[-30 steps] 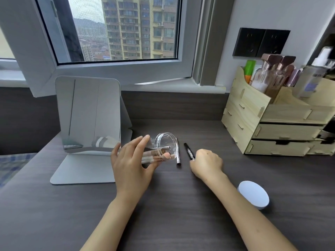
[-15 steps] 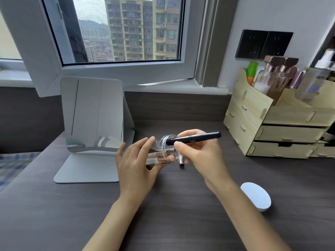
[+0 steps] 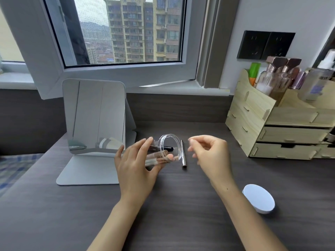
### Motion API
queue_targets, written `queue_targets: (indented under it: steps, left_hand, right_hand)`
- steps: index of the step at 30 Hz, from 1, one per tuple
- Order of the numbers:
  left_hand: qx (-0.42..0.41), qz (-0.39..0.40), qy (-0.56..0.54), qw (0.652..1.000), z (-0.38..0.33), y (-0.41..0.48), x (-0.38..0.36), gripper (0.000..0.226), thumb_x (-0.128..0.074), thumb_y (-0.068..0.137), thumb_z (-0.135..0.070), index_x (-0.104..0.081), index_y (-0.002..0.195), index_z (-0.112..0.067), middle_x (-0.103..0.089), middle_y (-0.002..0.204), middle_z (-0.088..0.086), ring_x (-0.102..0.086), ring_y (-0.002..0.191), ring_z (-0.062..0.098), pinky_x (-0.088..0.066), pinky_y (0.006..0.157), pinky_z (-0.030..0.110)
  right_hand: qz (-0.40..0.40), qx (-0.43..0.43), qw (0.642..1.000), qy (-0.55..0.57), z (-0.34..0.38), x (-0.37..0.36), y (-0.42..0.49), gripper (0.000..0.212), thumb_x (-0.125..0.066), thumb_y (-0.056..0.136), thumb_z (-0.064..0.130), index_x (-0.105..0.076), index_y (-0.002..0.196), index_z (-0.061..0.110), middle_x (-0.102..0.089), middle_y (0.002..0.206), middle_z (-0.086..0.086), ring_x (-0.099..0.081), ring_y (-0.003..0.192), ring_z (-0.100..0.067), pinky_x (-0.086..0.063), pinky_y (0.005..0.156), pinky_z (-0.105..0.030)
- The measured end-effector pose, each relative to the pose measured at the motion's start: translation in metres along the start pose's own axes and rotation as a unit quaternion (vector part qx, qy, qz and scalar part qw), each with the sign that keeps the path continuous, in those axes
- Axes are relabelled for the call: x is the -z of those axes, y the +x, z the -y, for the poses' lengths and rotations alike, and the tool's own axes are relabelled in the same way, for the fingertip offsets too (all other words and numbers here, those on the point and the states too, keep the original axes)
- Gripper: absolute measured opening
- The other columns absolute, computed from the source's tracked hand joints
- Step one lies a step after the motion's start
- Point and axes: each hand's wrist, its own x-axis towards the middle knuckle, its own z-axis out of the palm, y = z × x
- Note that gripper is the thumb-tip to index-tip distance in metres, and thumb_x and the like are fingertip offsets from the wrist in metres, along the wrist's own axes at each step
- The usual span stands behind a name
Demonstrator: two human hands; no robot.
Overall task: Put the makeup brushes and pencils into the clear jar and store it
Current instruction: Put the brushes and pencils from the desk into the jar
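Observation:
My left hand (image 3: 135, 165) grips the clear jar (image 3: 169, 148), which lies tilted on its side with its mouth facing right. Inside it I see a black pencil (image 3: 164, 147) and several brushes with pale handles (image 3: 155, 159). A silver pencil (image 3: 183, 154) lies on the dark desk just right of the jar's mouth. My right hand (image 3: 211, 153) hovers right of that pencil with its fingers loosely apart and nothing in them. The jar's white lid (image 3: 258, 198) rests on the desk at the lower right.
A standing mirror (image 3: 94, 116) on a flat base is left of the jar. A wooden drawer organiser (image 3: 282, 131) holding bottles stands at the right against the wall. The window sill runs behind the desk (image 3: 181, 214).
My right hand picked the black pencil up from the desk, slid it into the jar and let go. It has now drawn back to the right, holding nothing. The left hand kept its hold on the jar.

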Motion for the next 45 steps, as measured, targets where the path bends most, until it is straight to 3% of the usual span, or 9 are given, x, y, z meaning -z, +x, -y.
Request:
queue_targets:
  steps: [5, 12, 14, 18, 23, 28, 32, 36, 45]
  left_hand:
    - [0.016, -0.016, -0.008, 1.000, 0.002, 0.001, 0.000, 0.063, -0.078, 0.064, -0.039, -0.054, 0.120, -0.021, -0.066, 0.114, 0.002, -0.055, 0.107, 0.014, -0.036, 0.101, 0.051]
    - [0.004, -0.015, -0.010, 1.000, 0.000, 0.002, -0.001, 0.062, -0.078, 0.066, -0.040, -0.054, 0.120, -0.021, -0.066, 0.115, 0.002, -0.055, 0.107, 0.013, -0.038, 0.100, 0.052]
    - [0.001, -0.014, -0.010, 1.000, 0.000, 0.002, 0.000, 0.061, -0.077, 0.067, -0.042, -0.055, 0.120, -0.020, -0.066, 0.115, 0.002, -0.054, 0.107, 0.013, -0.038, 0.100, 0.052]
    - [0.000, -0.019, -0.008, 1.000, 0.000, 0.002, 0.000, 0.061, -0.077, 0.067, -0.042, -0.055, 0.119, -0.019, -0.067, 0.113, 0.002, -0.054, 0.106, 0.013, -0.038, 0.098, 0.054]
    - [0.007, -0.020, -0.015, 1.000, -0.003, 0.003, 0.000, 0.059, -0.074, 0.068, -0.047, -0.057, 0.118, -0.019, -0.067, 0.112, 0.001, -0.054, 0.106, 0.012, -0.036, 0.100, 0.051]
    - [0.001, -0.003, -0.020, 1.000, -0.004, 0.002, 0.000, 0.060, -0.069, 0.069, -0.049, -0.056, 0.120, -0.020, -0.066, 0.114, 0.001, -0.054, 0.107, 0.013, -0.035, 0.102, 0.050]
    - [0.000, 0.010, -0.025, 1.000, -0.004, 0.000, 0.001, 0.061, -0.069, 0.070, -0.049, -0.055, 0.121, -0.019, -0.066, 0.115, 0.001, -0.057, 0.105, 0.016, -0.035, 0.104, 0.049]
    - [0.002, 0.006, -0.023, 1.000, -0.003, 0.000, 0.001, 0.061, -0.070, 0.070, -0.050, -0.055, 0.121, -0.020, -0.066, 0.114, 0.001, -0.058, 0.105, 0.016, -0.036, 0.102, 0.051]
    - [-0.010, -0.001, -0.018, 1.000, -0.003, 0.000, 0.001, 0.061, -0.070, 0.070, -0.051, -0.056, 0.120, -0.020, -0.067, 0.113, 0.000, -0.060, 0.103, 0.017, -0.035, 0.103, 0.049]
  right_hand:
    - [0.092, -0.065, 0.956, -0.271, -0.040, -0.023, 0.024, 0.025, -0.063, 0.082, 0.033, -0.069, 0.090, 0.010, -0.073, 0.098, -0.008, -0.065, 0.097, -0.029, -0.049, 0.080, -0.033]
    - [0.123, -0.110, 0.909, -0.384, -0.046, -0.054, 0.047, 0.046, -0.056, 0.088, 0.044, -0.061, 0.108, 0.003, -0.064, 0.119, -0.016, -0.060, 0.111, -0.035, -0.048, 0.082, -0.034]
    - [0.136, -0.126, 0.913, -0.364, -0.045, -0.056, 0.054, 0.034, -0.053, 0.092, 0.034, -0.063, 0.098, 0.002, -0.065, 0.112, -0.019, -0.061, 0.105, -0.037, -0.048, 0.079, -0.035]
    - [0.104, -0.199, 0.972, -0.064, -0.039, -0.042, 0.061, 0.037, -0.055, 0.086, 0.010, -0.043, 0.051, 0.009, -0.051, 0.039, -0.003, -0.051, 0.039, -0.022, -0.037, 0.040, -0.023]
    - [-0.008, -0.047, 0.945, 0.324, 0.012, 0.004, 0.033, 0.016, -0.051, 0.092, -0.001, -0.049, 0.081, 0.011, -0.056, 0.066, -0.006, -0.059, 0.042, -0.007, -0.050, 0.040, -0.020]
    - [0.046, 0.058, 0.958, 0.278, 0.039, 0.006, -0.005, 0.029, -0.057, 0.087, -0.006, -0.042, 0.101, 0.015, -0.064, 0.078, -0.015, -0.063, 0.053, -0.015, -0.057, 0.053, -0.028]
    - [0.086, 0.071, 0.978, 0.175, 0.035, -0.010, -0.015, 0.004, -0.062, 0.089, 0.009, -0.058, 0.089, 0.010, -0.069, 0.079, -0.006, -0.070, 0.067, -0.014, -0.059, 0.056, -0.031]
    - [-0.026, 0.189, 0.980, -0.064, 0.027, -0.017, -0.017, 0.028, -0.049, 0.091, 0.036, -0.068, 0.088, 0.016, -0.060, 0.081, 0.004, -0.054, 0.070, -0.009, -0.043, 0.066, -0.021]
    - [0.007, 0.113, 0.993, -0.017, 0.021, -0.021, -0.022, 0.010, -0.067, 0.082, 0.011, -0.059, 0.082, 0.017, -0.064, 0.069, 0.011, -0.063, 0.059, 0.005, -0.047, 0.057, -0.010]
